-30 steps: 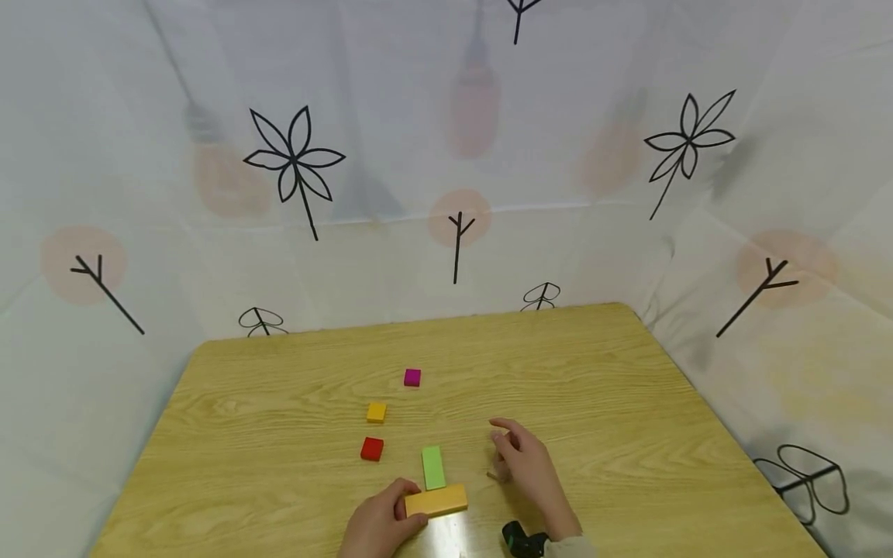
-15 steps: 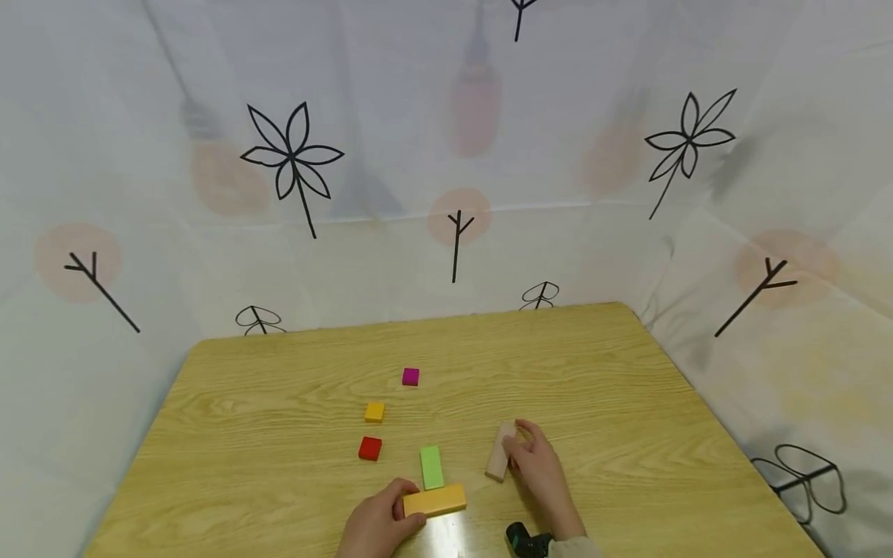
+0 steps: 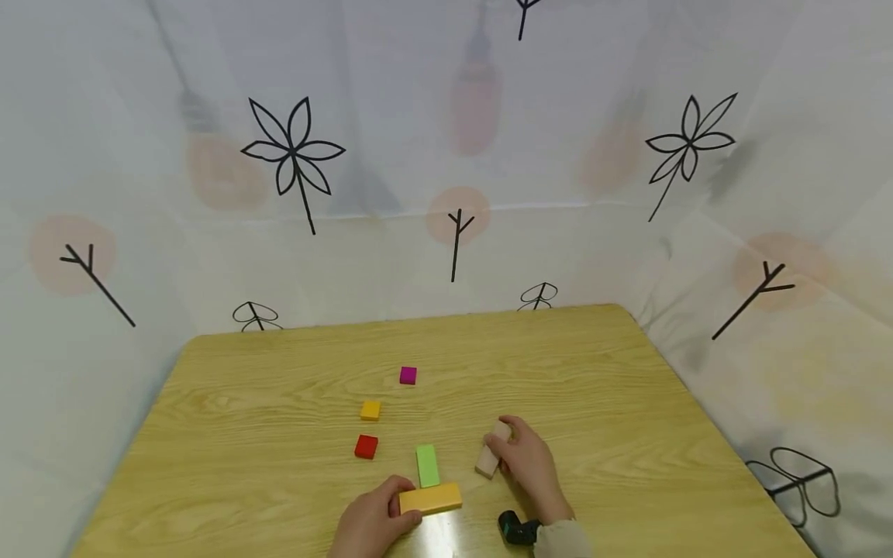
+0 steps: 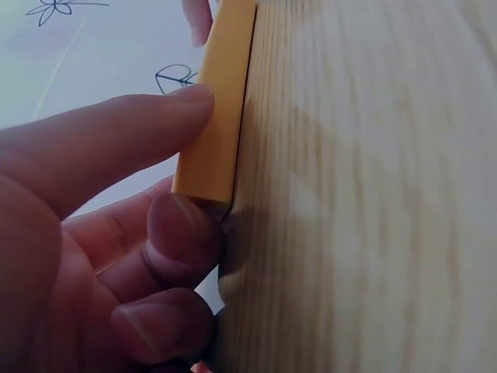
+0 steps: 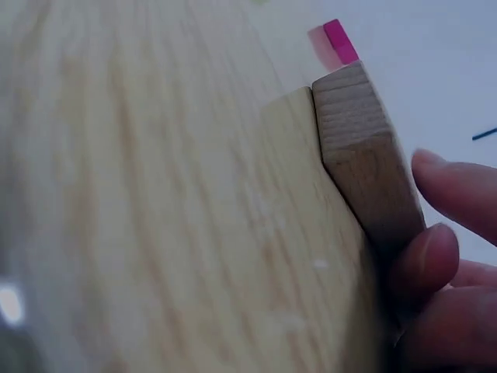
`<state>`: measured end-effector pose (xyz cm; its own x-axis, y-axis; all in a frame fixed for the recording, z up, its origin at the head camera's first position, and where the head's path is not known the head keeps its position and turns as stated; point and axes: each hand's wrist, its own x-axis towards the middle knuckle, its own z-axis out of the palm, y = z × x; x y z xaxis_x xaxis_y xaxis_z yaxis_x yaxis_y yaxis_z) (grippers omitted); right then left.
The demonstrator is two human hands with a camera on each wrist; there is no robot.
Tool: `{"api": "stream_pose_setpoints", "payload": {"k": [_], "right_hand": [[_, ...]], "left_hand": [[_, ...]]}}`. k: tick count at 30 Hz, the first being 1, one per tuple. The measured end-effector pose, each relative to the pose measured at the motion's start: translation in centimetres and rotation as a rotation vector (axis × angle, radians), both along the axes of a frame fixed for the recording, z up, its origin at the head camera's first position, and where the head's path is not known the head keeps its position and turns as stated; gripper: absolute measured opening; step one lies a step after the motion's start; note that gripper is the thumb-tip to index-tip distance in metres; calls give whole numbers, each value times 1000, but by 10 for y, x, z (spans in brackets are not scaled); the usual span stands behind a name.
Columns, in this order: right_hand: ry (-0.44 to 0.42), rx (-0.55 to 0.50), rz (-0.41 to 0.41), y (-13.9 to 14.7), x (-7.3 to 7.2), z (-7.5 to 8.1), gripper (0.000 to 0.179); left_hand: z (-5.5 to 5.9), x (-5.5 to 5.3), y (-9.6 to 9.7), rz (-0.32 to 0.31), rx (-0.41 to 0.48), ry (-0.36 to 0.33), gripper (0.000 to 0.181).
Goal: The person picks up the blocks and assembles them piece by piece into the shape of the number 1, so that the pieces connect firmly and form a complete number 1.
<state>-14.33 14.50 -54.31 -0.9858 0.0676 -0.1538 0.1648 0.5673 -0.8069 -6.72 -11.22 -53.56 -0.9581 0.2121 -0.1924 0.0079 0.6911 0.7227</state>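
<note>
So the left hand [image 3: 370,521] is pinching the left end of a long yellow block [image 3: 432,498] between thumb and fingers, and the block lies flat on the wood-grain tabletop [image 3: 593,372], near the person. A flat green block [image 3: 428,466] points away from it, its near end looking like it's right up against the yellow one's far side. Over to the right, the right hand [image 3: 528,465] has its thumb and fingers around a plain wooden block [image 3: 488,460] — it's slanted, far end leaning right, and sits a bit apart from the green one. Can't really tell whether its whole underside touches down. Left of the green block there's a small red block [image 3: 366,446], then a small yellow block [image 3: 370,410] just beyond it, and farther back a small magenta block [image 3: 408,376]. There's also a black gadget [image 3: 516,528] by the right wrist, next to a pale sleeve [image 3: 561,539]. Behind everything hangs a whitish cloth [image 3: 391,256] with black line-drawn plants and soft pink blobs — kinda cute, honestly.
</note>
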Motion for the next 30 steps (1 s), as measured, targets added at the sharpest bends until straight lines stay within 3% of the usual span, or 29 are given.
{"api": "stream_pose_setpoints", "payload": {"k": [5,9,14,25,30], "right_hand": [[25,277,70,-8,-1,8,67],[-21,343,76,-15,0,14,66],[-60,267,48,-14,-2,15,59],[-30,176,47,0,1,9,57],[-46,33,49,0,-1,7,56]], "left_hand": [[0,0,0,-8,12,-2,36],[-2,1,-2,-16,17,2,38],[-2,0,-2,-29,27,20,38],[-3,0,3,-31,18,34,35],[-2,0,0,-10,8,38,34]]}}
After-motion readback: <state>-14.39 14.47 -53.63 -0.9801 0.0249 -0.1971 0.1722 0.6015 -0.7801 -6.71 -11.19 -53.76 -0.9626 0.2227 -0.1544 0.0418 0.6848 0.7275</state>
